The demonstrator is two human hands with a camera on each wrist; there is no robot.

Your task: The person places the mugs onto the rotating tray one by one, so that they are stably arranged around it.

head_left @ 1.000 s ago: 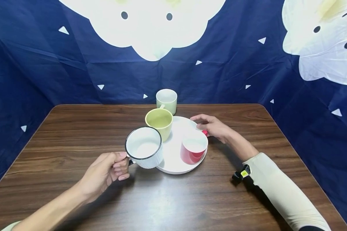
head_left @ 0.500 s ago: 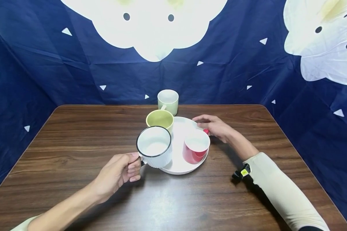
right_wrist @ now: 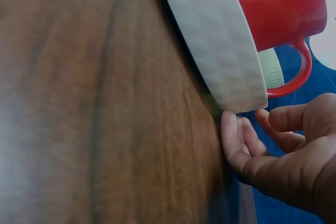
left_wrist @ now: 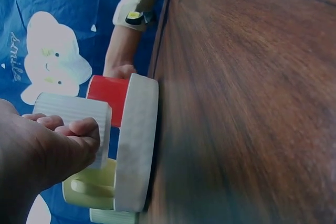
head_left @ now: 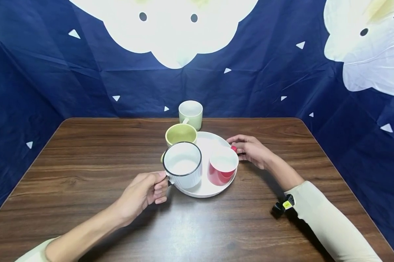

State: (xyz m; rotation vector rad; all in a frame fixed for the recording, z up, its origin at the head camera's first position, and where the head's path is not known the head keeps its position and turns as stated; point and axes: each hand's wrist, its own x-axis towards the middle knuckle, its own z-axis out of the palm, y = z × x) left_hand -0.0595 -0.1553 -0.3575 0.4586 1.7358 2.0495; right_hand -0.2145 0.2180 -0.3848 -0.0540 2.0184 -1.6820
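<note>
My left hand (head_left: pixel 144 194) grips the handle of a white enamel mug (head_left: pixel 182 165) with a black rim. In the left wrist view a narrow gap shows between this mug and the white plate (left_wrist: pixel 137 145), so it hangs just above it. A red mug (head_left: pixel 221 173) with a white inside stands on the plate's right part, its handle (right_wrist: pixel 303 72) pointing toward my right hand (head_left: pixel 251 151). The fingers of that hand are loosely bent and touch the plate's outer edge. A yellow-green mug (head_left: pixel 180 134) stands on the plate's left part, partly hidden behind the white mug.
Behind the plate, a pale green ribbed mug (head_left: pixel 193 115) stands on the brown wooden table (head_left: pixel 95 163). A dark blue cloth (head_left: pixel 125 83) with white clouds hangs behind and beside the table.
My left hand has carried the white enamel mug rightward, over the plate's near left part. My right hand has drawn back slightly toward the right and nearer, along the plate's edge.
</note>
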